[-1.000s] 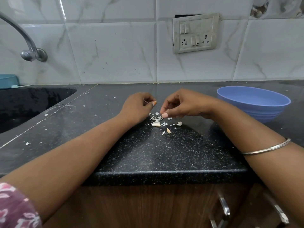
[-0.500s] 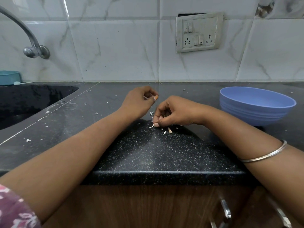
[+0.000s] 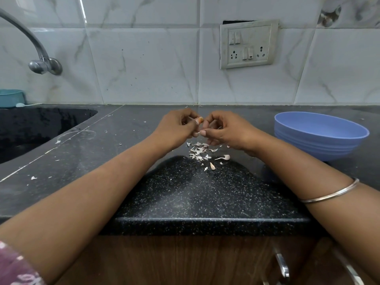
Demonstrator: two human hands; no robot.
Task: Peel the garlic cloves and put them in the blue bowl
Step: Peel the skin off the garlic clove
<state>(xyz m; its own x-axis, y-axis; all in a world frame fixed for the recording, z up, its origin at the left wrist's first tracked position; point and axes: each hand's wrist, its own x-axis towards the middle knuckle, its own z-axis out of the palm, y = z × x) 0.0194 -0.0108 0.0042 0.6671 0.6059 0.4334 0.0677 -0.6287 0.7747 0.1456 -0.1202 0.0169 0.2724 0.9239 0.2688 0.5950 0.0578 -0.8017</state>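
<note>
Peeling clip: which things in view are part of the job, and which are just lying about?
Job: left hand and right hand pinching a garlic clove; peel scraps; blue bowl.
Lying about: tap, sink, teal container, switch panel.

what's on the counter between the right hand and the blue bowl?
Head view: only bare dark countertop between the right hand and the blue bowl. The garlic peel scraps lie below the hands instead.
</note>
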